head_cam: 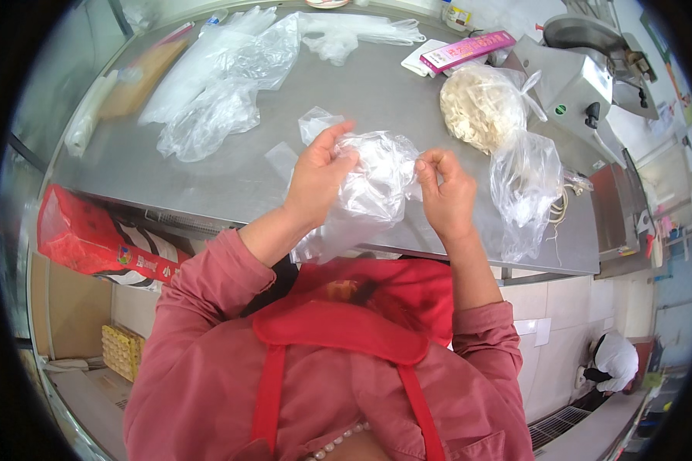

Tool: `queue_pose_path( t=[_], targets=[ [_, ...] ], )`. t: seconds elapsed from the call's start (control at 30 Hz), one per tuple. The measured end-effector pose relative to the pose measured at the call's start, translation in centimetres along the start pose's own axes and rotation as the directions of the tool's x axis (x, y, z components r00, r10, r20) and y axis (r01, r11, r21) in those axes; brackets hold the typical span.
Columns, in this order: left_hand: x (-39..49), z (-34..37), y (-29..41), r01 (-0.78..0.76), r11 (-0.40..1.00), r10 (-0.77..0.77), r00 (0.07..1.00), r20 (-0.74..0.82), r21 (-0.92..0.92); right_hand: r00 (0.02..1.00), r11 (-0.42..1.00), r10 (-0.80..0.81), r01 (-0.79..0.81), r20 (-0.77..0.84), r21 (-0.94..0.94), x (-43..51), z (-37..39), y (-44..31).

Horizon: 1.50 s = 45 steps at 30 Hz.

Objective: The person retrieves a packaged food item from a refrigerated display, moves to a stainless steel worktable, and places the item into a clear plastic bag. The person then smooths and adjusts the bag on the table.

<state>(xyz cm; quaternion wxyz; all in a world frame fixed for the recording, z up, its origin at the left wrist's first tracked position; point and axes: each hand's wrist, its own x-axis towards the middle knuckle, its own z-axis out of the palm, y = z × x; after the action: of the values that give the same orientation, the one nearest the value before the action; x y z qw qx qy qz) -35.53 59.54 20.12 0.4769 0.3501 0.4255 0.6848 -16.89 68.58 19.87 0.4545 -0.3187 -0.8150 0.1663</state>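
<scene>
Between my hands, above the front edge of the steel table (380,92), is a crumpled clear plastic bag (378,178). My left hand (320,176) holds its left side, with the thumb on the film and the fingers behind. Thumb and forefinger of my right hand (448,187) pinch the bag's right edge. The lower part of the bag hangs towards my red apron (346,322). Just beyond my left fingers, a small piece of clear film (316,122) lies on the tabletop. I cannot tell whether that film joins the bag.
Clear bags (219,86) lie at the back left, near a plastic roll (89,115). At right are a bag of pale flakes or strips (476,106), a pink box (467,52) and a steel machine (576,80). A red printed bag (104,242) stands below left. Another person (614,360) bends at far right.
</scene>
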Motion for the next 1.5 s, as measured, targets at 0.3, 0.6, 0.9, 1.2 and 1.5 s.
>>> queue_pose_path(
  t=[0.3, 0.6, 0.9, 1.2, 1.5],
  targets=[
    [0.3, -1.2, -0.1, -0.095, 0.994, 0.097, 0.995, -0.035, 0.06, 0.999, 0.998, 0.037, -0.036, -0.02, 0.056, -0.4, 0.2, 0.1],
    [-1.1, -2.2, -1.1, -0.296, 0.938, 0.297, 0.955, 0.018, 0.18, 0.988, 0.988, 0.152, -0.151, -0.006, 0.016, -0.3, 0.1, 0.0],
    [-1.5, -2.0, -0.8, -0.024, 0.993, 0.022, 0.999, 0.023, 0.116, 0.986, 0.985, 0.168, -0.168, 0.016, 0.033, -0.4, 0.0, -0.4],
    [-0.1, -2.5, -0.8, -0.091, 0.991, 0.098, 0.993, -0.071, 0.095, 0.996, 0.995, 0.063, -0.068, 0.065, 0.077, -0.6, -0.1, -0.7],
    [0.2, -3.1, 2.6, -0.283, 0.938, 0.296, 0.954, -0.039, 0.199, 0.991, 0.996, 0.025, -0.035, 0.129, 0.077, -0.2, -1.0, -2.0]
  ],
)
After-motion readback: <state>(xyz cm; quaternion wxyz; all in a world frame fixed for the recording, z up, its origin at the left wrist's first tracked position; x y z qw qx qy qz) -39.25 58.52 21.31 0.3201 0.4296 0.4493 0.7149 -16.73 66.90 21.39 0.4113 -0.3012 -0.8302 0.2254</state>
